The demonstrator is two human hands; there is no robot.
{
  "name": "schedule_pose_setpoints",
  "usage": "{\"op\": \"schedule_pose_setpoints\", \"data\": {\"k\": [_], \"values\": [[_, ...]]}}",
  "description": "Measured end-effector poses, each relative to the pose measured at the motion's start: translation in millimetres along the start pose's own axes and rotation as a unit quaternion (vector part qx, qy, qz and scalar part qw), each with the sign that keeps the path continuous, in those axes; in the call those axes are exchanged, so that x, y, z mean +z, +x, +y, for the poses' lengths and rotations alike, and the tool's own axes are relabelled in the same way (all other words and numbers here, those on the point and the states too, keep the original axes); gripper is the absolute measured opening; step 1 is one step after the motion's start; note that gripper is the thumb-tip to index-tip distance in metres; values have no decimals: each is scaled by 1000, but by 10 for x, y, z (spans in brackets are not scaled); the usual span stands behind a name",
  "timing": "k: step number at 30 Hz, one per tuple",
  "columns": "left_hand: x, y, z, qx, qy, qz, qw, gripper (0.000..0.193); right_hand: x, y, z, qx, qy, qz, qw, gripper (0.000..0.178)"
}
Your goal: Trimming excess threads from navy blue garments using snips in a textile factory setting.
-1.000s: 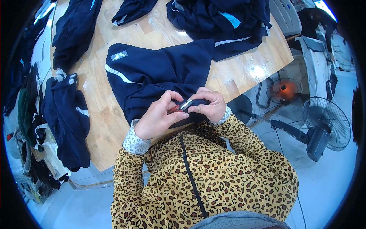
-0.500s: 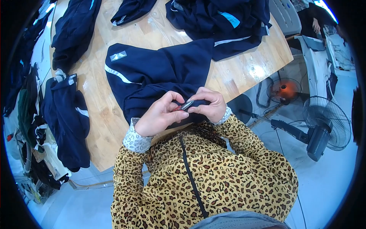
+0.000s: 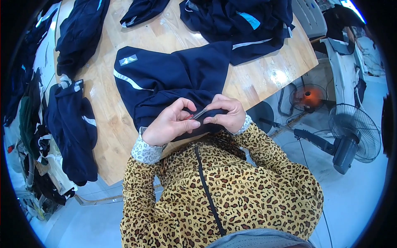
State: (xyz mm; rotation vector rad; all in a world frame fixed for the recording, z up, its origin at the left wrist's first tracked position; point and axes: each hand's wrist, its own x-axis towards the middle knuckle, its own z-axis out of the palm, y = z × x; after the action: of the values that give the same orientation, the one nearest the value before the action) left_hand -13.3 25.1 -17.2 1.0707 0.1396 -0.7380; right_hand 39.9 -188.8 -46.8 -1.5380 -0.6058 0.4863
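Observation:
A navy garment (image 3: 169,68) with a white stripe and a small pale patch is spread on the table in front of me, its near part bunched up under my hands. My left hand (image 3: 168,125) is closed round small thread snips (image 3: 199,114), whose metal blades point toward the right hand and show a bit of red near the fingers. Pinched between the thumb and fingers of my right hand (image 3: 228,113) is a dark fold of the garment. The blade tips lie close to the right fingertips; whether they touch the cloth I cannot tell.
The wooden table (image 3: 109,144) carries a heap of navy garments (image 3: 244,25) at the far right and more navy pieces (image 3: 71,128) along its left side. A grey standing fan (image 3: 351,138) and an orange fan (image 3: 308,96) are on the right. Clothes hang at the far left.
My left hand has shifted slightly left and down, with the snips drawn a little away from the right fingertips. The right hand keeps its pinch. A person at the far right has moved.

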Motion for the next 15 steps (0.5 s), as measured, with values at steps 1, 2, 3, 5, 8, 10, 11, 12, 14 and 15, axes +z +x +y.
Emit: {"op": "schedule_pose_setpoints", "data": {"k": [1, 2, 3, 5, 8, 10, 11, 12, 14, 15], "values": [[-1, 0, 2, -1, 16, -2, 1000, 29, 0, 1, 0, 1, -1, -3, 1000, 24], [-1, 0, 3, -3, 31, -3, 1000, 29, -1, 2, -1, 1, -1, -3, 1000, 24], [-1, 8, -16, -3, 31, -3, 1000, 29, -3, 3, -4, 0, -8, -8, 1000, 24], [10, 24, -56, 32, 54, -8, 998, 30, -3, 7, -1, -2, -13, -15, 1000, 24], [19, 15, -12, 13, 61, -7, 998, 30, -9, 3, 20, -5, -19, -24, 1000, 25], [27, 17, 10, 7, 57, -11, 998, 30, -8, 0, 27, 2, -7, -20, 1000, 23], [28, 21, 15, 2, 53, -15, 998, 30, -13, -4, 30, 2, -7, -20, 1000, 23], [26, 28, 16, 2, 53, -15, 998, 30, -20, -9, 32, 8, -8, -21, 1000, 23], [23, 23, 19, -6, 47, -20, 999, 29, -16, -6, 24, 14, -8, -23, 1000, 23], [22, 22, 18, -6, 47, -19, 999, 29, -13, 1, 10, 13, -12, -25, 1000, 23]]}}
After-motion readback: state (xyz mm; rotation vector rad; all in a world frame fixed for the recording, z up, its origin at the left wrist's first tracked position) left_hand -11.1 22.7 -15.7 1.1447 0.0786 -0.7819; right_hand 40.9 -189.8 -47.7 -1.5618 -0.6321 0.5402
